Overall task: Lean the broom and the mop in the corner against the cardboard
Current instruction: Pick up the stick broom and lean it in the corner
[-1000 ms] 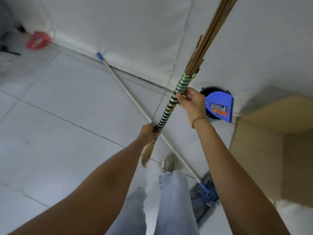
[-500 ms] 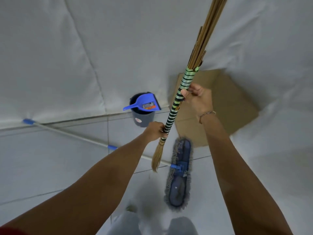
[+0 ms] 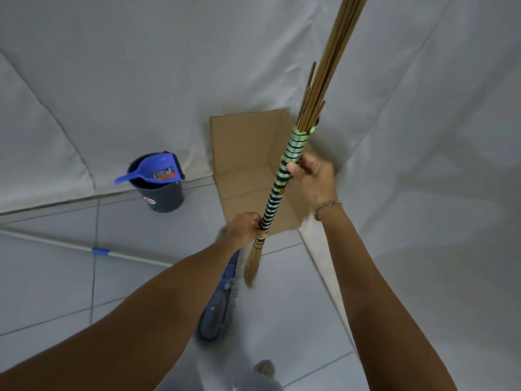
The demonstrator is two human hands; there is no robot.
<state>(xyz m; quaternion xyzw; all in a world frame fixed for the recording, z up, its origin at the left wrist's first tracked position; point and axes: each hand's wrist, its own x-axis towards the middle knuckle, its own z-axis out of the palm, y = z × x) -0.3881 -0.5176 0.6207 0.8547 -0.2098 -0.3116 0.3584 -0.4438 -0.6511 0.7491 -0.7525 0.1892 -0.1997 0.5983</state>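
1. Gripping the broom [image 3: 284,176] with both hands: left hand [image 3: 244,227] clenched low on the striped wrap, right hand [image 3: 311,179] clenched higher.
2. Held tilted, off the floor, before the cardboard [image 3: 245,165] in the corner.
3. Mop [image 3: 217,311] flat on the floor [image 3: 50,289], beside the bucket [image 3: 162,197].

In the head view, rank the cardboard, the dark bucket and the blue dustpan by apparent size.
1. cardboard, clearly the largest.
2. bucket.
3. dustpan, resting in the bucket's mouth. It spans about the same width as the bucket with its handle, so the gap between these two is small.
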